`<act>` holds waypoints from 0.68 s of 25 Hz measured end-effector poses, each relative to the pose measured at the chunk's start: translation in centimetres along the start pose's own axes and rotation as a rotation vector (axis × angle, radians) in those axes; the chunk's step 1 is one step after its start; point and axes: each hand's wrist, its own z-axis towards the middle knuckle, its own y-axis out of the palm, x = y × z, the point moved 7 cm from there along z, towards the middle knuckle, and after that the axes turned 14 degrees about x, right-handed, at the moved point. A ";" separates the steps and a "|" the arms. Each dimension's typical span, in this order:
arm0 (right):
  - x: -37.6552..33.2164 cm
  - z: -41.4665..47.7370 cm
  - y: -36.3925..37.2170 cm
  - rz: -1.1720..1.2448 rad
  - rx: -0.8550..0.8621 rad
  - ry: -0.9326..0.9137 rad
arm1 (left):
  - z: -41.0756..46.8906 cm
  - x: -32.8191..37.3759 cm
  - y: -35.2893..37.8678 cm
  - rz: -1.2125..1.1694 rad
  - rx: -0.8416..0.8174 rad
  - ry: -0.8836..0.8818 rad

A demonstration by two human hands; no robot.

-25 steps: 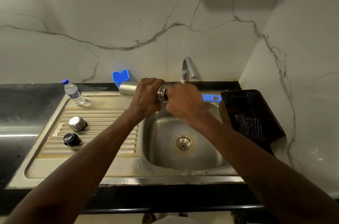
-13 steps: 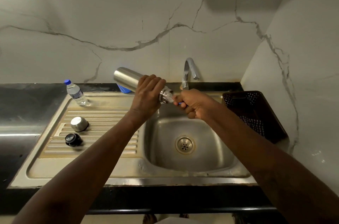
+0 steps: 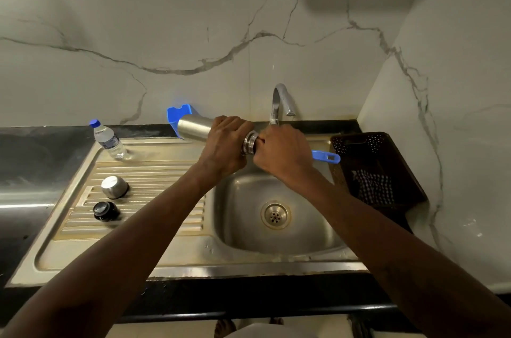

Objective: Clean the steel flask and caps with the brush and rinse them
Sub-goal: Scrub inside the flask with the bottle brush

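Sideways, left hand (image 3: 224, 145) grasps the flask (image 3: 193, 127) — mouth just past its fingers (image 3: 233, 123), so right hand (image 3: 284, 156), clenching the brush (image 3: 326, 156), can scrub inside.

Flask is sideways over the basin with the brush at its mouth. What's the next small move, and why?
Probably draw the brush back rightward for a scrubbing stroke: the right hand sits against the mouth of the flask, only the blue handle end showing, while the left hand grips the neck steady.
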 end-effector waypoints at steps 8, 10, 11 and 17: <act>3.2 -0.2 -1.9 -0.010 0.175 -0.120 | -1.8 -6.3 -0.5 0.024 -0.130 -0.233; 3.5 -0.1 -2.6 -0.027 0.232 -0.153 | -2.1 -7.4 -0.4 -0.015 -0.181 -0.299; 3.7 -0.1 -2.9 -0.031 0.249 -0.162 | -2.3 -8.1 -0.4 -0.035 -0.194 -0.322; 4.1 -0.4 -2.7 -0.101 0.237 -0.192 | -3.1 -9.8 -0.1 -0.038 -0.246 -0.273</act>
